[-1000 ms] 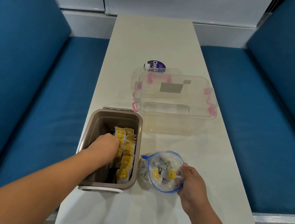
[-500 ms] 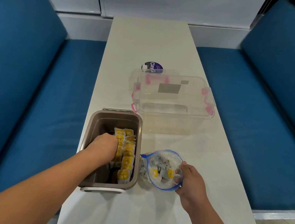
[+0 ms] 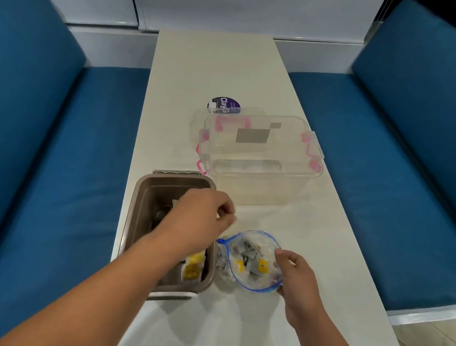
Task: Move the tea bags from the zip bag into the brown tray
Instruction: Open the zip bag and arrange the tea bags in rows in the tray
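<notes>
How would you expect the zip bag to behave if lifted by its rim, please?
Probably floppy: the zip bag is thin, crumpled clear film where the right hand holds it. Likely light, with small tea bags inside. Its open mouth might spill them if tipped.
</notes>
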A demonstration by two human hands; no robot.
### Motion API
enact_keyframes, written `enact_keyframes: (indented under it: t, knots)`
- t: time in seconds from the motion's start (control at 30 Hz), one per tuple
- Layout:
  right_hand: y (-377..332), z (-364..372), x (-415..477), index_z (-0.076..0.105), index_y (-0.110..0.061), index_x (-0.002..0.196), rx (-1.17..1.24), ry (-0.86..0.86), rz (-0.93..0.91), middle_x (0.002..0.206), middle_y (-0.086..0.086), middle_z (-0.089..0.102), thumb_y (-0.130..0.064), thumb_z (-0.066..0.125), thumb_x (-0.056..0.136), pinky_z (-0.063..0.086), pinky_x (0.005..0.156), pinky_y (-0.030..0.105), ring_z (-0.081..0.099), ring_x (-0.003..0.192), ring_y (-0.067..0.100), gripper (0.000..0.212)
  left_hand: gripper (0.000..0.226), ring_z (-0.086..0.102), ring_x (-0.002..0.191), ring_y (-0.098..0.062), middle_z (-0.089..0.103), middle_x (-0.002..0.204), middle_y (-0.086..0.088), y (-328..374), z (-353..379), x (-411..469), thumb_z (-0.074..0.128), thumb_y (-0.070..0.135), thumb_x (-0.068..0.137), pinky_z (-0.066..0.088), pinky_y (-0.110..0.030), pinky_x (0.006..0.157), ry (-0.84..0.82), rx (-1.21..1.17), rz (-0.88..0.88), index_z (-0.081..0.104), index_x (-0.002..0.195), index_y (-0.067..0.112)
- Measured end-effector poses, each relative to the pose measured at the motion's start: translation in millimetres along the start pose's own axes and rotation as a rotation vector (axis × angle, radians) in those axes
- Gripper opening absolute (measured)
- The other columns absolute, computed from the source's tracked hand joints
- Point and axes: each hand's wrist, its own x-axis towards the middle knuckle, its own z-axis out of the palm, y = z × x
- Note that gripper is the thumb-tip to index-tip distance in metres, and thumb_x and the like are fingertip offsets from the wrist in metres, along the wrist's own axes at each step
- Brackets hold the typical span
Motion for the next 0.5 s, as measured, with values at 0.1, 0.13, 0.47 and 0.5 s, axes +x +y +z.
enact_keyframes:
  t: [0.1,0.13,0.47,0.5]
  knots:
    - [2,-5,-3,0.06,-0.016,0.118,-0.032,-0.035,0.09,0.112,0.008,0.071,-0.04,0.072,0.094,0.057,0.08,0.042,0.069,0.104,0.028,0.036,0.009,0.061,0.083,-0.009,0.07,0.091,0.008,23,22,2,0.067,0.029,0.092,0.049,-0.026,0.079,-0.07,0.002,0.08,0.073,0.095,0.024]
    - [3,-7,-5,0.06,-0.016,0.117,-0.062,-0.055,0.119,0.112,0.008,0.071,-0.041,0.074,0.092,0.055,0.079,0.04,0.069,0.105,0.029,0.038,0.011,0.063,0.088,-0.012,0.071,0.095,0.006,30,31,3,0.065,0.027,0.093,0.049,-0.028,0.082,-0.101,0.024,0.098,0.074,0.097,0.022]
    - [1,-32,12,0.064,-0.003,0.093,0.069,-0.157,0.222,0.086,0.014,0.073,-0.012,0.064,0.1,0.056,0.072,0.038,0.071,0.079,0.029,0.012,0.026,0.064,0.107,-0.024,0.07,0.113,-0.004,39,129,20,0.054,0.015,0.096,0.051,-0.029,0.086,-0.326,0.238,-0.074,0.073,0.113,0.019]
    - [1,-36,15,0.064,-0.002,0.093,0.089,-0.165,0.227,0.089,0.016,0.073,-0.011,0.064,0.1,0.056,0.072,0.039,0.07,0.08,0.03,0.011,0.025,0.065,0.104,-0.024,0.07,0.109,-0.004,36,137,18,0.054,0.013,0.095,0.051,-0.028,0.082,-0.298,0.236,-0.072,0.073,0.109,0.02]
